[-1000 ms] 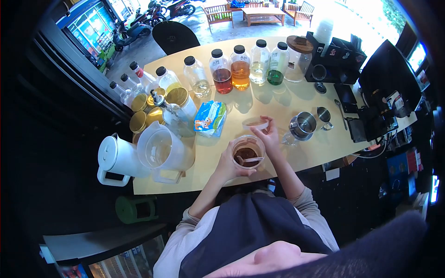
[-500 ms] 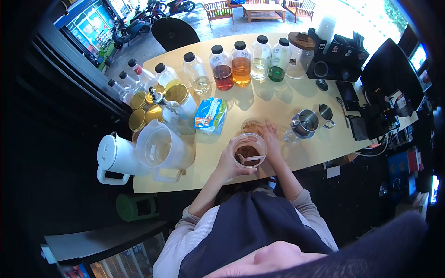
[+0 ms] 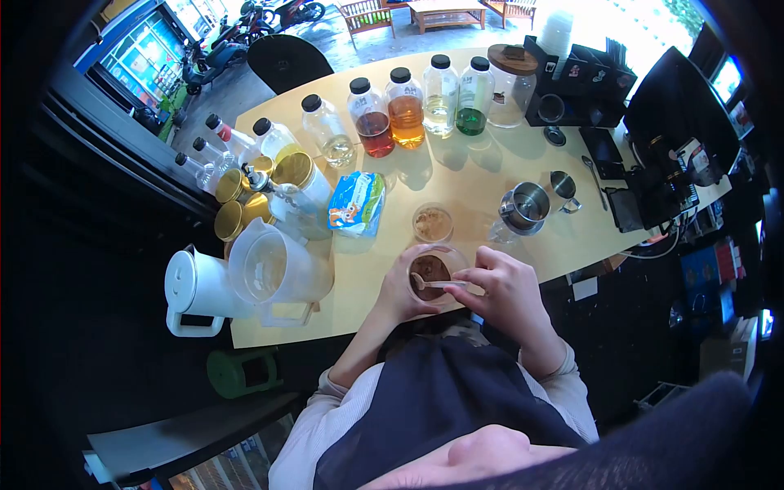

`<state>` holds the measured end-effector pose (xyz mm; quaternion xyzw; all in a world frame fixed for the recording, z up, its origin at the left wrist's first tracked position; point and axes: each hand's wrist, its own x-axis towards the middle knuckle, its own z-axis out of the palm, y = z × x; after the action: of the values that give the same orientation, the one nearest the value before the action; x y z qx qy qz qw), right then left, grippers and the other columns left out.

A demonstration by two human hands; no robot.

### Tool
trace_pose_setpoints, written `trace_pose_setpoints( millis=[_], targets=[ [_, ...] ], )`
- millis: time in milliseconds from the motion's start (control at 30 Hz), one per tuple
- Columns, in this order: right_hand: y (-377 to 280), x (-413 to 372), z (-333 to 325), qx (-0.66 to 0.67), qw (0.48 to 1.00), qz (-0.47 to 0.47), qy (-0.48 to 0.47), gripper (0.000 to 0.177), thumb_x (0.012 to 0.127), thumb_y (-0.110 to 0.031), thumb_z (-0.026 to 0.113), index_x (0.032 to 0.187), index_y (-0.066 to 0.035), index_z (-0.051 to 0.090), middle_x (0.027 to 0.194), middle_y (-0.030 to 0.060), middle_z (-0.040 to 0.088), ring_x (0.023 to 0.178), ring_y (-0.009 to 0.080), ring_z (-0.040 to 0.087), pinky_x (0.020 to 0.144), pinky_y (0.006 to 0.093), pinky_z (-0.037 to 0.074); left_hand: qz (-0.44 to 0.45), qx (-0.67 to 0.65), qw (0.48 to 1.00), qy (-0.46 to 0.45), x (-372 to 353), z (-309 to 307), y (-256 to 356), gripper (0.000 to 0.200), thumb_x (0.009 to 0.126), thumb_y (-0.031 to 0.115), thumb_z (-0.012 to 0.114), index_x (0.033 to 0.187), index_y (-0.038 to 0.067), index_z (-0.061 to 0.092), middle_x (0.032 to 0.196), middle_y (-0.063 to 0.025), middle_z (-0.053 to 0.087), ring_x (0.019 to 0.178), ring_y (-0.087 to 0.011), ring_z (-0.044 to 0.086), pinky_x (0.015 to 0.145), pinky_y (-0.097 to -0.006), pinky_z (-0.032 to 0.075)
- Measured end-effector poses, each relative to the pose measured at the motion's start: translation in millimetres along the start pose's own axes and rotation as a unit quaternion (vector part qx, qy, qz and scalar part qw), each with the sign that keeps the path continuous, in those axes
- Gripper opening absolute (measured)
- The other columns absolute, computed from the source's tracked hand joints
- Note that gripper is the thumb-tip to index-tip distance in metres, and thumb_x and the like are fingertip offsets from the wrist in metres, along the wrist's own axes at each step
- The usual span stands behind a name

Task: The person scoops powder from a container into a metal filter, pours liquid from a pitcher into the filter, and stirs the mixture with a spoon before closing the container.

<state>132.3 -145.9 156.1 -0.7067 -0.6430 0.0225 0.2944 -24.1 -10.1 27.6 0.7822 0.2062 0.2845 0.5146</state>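
My left hand is wrapped round a clear plastic tub with dark brown powder inside, near the table's front edge. A small pale scoop lies across the tub's mouth, its bowl over the powder. My right hand pinches the scoop's handle between thumb and fingers at the tub's right side. Just beyond the tub, a second small round clear container with light brown powder sits on the table.
On the left are a white jug, a clear pitcher and gold-lidded jars. Several bottles line the back. A blue packet lies mid-table. Steel cups and a monitor stand right.
My right hand has left the small container on the table and come back to the tub, where it now grips the scoop. My left hand still holds the tub. The camera view has shifted slightly.
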Motion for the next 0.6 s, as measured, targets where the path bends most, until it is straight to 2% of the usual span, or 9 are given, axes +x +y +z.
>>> trace_pose_setpoints(
  millis=[33, 67, 100, 167, 200, 267, 367, 533, 600],
  targets=[
    [-1, -2, -3, 0.000, 1.000, 0.002, 0.000, 0.019, 0.079, -0.029, 0.080, 0.081, -0.011, 0.076, 0.074, 0.0036, 0.054, 0.066, 0.0204, 0.059, 0.058, 0.0347, 0.047, 0.042, 0.049, 0.998, 0.007, -2, 4, -2, 0.101, 0.052, 0.029, 0.097, 0.135, 0.007, 0.044, 0.129, -0.0126, 0.060, 0.120, -0.0299, 0.060, 0.102, -0.0408, 0.050],
    [-2, -3, -5, -0.051, 0.997, 0.034, -0.047, 0.022, 0.079, -0.032, 0.078, 0.081, -0.011, 0.076, 0.078, 0.0042, 0.054, 0.071, 0.0214, 0.061, 0.061, 0.0361, 0.049, 0.085, 0.097, 0.992, 0.015, -3, 8, -4, 0.100, 0.052, 0.031, 0.097, 0.135, 0.007, 0.045, 0.129, -0.0135, 0.059, 0.120, -0.0315, 0.059, 0.101, -0.0416, 0.050],
    [-3, -5, -7, -0.100, 0.988, 0.065, -0.094, 0.024, 0.080, -0.036, 0.077, 0.081, -0.011, 0.077, 0.082, 0.0048, 0.055, 0.076, 0.0224, 0.062, 0.065, 0.0375, 0.050, 0.084, 0.096, 0.992, 0.013, -3, 12, -6, 0.100, 0.052, 0.031, 0.097, 0.135, 0.007, 0.045, 0.129, -0.0135, 0.059, 0.120, -0.0315, 0.059, 0.101, -0.0416, 0.050],
    [-2, -7, -8, -0.106, 0.983, 0.078, -0.125, 0.025, 0.079, -0.036, 0.077, 0.079, -0.011, 0.077, 0.084, 0.0051, 0.055, 0.079, 0.0224, 0.062, 0.066, 0.0376, 0.050, 0.147, 0.106, 0.983, 0.023, -2, 16, -7, 0.101, 0.054, 0.032, 0.097, 0.136, 0.009, 0.041, 0.132, -0.0131, 0.058, 0.119, -0.0298, 0.060, 0.103, -0.0428, 0.048],
    [-2, -8, -9, -0.112, 0.978, 0.088, -0.155, 0.025, 0.078, -0.036, 0.077, 0.077, -0.011, 0.076, 0.086, 0.0054, 0.056, 0.081, 0.0224, 0.062, 0.067, 0.0377, 0.051, 0.147, 0.105, 0.983, 0.021, -2, 17, -6, 0.101, 0.054, 0.032, 0.097, 0.136, 0.009, 0.041, 0.132, -0.0131, 0.058, 0.119, -0.0298, 0.060, 0.103, -0.0428, 0.048],
    [-1, -12, -7, -0.123, 0.978, 0.083, -0.148, 0.025, 0.077, -0.036, 0.077, 0.075, -0.011, 0.076, 0.086, 0.0046, 0.056, 0.084, 0.0218, 0.061, 0.067, 0.0369, 0.051, 0.199, 0.155, 0.967, 0.031, -4, 18, -1, 0.100, 0.056, 0.034, 0.096, 0.135, 0.009, 0.041, 0.132, -0.0129, 0.058, 0.121, -0.0313, 0.060, 0.108, -0.0474, 0.043],
    [-1, -15, -6, -0.138, 0.980, 0.059, -0.127, 0.023, 0.076, -0.034, 0.077, 0.072, -0.011, 0.076, 0.089, 0.0028, 0.057, 0.091, 0.0205, 0.060, 0.069, 0.0358, 0.051, 0.193, 0.159, 0.967, 0.041, -7, 21, -3, 0.100, 0.057, 0.035, 0.096, 0.136, 0.010, 0.040, 0.133, -0.0128, 0.058, 0.122, -0.0323, 0.060, 0.112, -0.0503, 0.038],
    [5, -27, 1, -0.155, 0.979, 0.034, -0.124, 0.017, 0.075, -0.028, 0.076, 0.070, -0.012, 0.075, 0.096, 0.0010, 0.062, 0.098, 0.0200, 0.057, 0.075, 0.0358, 0.051, 0.214, 0.178, 0.960, 0.034, -13, 30, -3, 0.098, 0.059, 0.036, 0.094, 0.135, 0.010, 0.040, 0.132, -0.0128, 0.058, 0.123, -0.0316, 0.059, 0.111, -0.0498, 0.039],
    [6, -29, 3, -0.171, 0.959, 0.071, -0.216, 0.017, 0.076, -0.029, 0.076, 0.072, -0.012, 0.076, 0.100, 0.0022, 0.064, 0.096, 0.0215, 0.058, 0.078, 0.0358, 0.051, 0.227, 0.176, 0.957, 0.029, -15, 34, -2, 0.097, 0.060, 0.036, 0.094, 0.135, 0.009, 0.040, 0.132, -0.0132, 0.058, 0.123, -0.0319, 0.058, 0.111, -0.0496, 0.040]
  ],
)
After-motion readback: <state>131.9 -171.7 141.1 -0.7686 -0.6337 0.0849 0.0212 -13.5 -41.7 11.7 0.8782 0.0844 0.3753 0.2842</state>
